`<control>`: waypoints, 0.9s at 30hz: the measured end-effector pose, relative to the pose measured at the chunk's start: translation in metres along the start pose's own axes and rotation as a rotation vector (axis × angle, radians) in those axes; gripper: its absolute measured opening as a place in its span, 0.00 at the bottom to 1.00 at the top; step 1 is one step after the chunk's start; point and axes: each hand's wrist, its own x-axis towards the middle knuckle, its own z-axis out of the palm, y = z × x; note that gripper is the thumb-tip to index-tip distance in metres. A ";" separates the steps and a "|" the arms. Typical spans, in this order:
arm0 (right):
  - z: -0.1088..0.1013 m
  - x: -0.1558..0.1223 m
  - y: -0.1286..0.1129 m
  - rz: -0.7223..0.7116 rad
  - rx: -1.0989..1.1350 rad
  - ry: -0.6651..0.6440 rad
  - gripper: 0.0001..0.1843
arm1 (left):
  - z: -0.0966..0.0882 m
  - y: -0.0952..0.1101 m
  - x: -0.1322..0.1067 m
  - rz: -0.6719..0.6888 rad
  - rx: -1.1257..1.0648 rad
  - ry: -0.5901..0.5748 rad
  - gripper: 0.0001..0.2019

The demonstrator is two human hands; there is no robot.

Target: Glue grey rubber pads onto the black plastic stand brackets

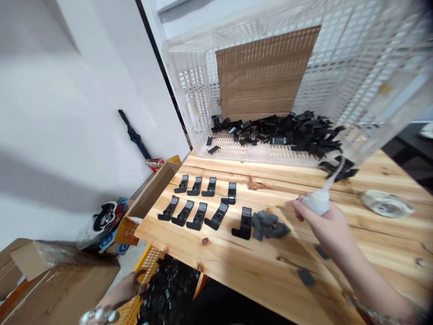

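Nearest, the left hand (123, 289) dips into black plastic clips (169, 289) in a yellow crate (145, 262), its grip unclear, while the right hand (324, 230) closes round a white squeeze bottle (316, 203) above the desk (209, 262), near grey pads (269, 224) and black hooks (198, 215).

The yellow crate (142, 280) runs out of sight under the tabletop (216, 257), its black pieces (169, 289) too small to tell apart, the white crate (270, 81) is cut off by the picture's edges, and the right hand (326, 228) partly covers the white bottle (316, 203).
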 end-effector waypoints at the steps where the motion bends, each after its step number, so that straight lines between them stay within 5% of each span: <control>1: 0.000 0.000 0.000 0.001 0.004 0.000 0.19 | -0.007 0.002 0.010 0.017 -0.009 -0.008 0.14; 5: -0.002 0.002 0.006 0.000 0.019 0.001 0.18 | -0.066 0.031 0.056 0.070 0.003 0.126 0.22; 8: -0.003 0.003 0.009 -0.012 0.008 0.009 0.18 | -0.107 0.087 0.076 0.187 0.023 0.313 0.27; 10: -0.005 0.004 0.008 -0.015 -0.010 0.007 0.17 | -0.116 0.134 0.083 0.387 0.036 0.381 0.27; 13: -0.005 0.003 0.006 -0.019 -0.034 -0.008 0.17 | -0.101 0.198 0.092 0.668 0.034 0.268 0.31; 17: -0.004 0.003 0.004 -0.016 -0.060 -0.007 0.17 | -0.063 0.251 0.110 0.738 0.192 0.062 0.37; 21: -0.006 0.004 0.005 -0.031 -0.095 -0.022 0.16 | -0.044 0.276 0.120 0.709 0.235 0.055 0.37; 27: -0.009 0.004 0.003 -0.027 -0.124 -0.032 0.16 | -0.046 0.287 0.124 0.652 0.278 0.074 0.36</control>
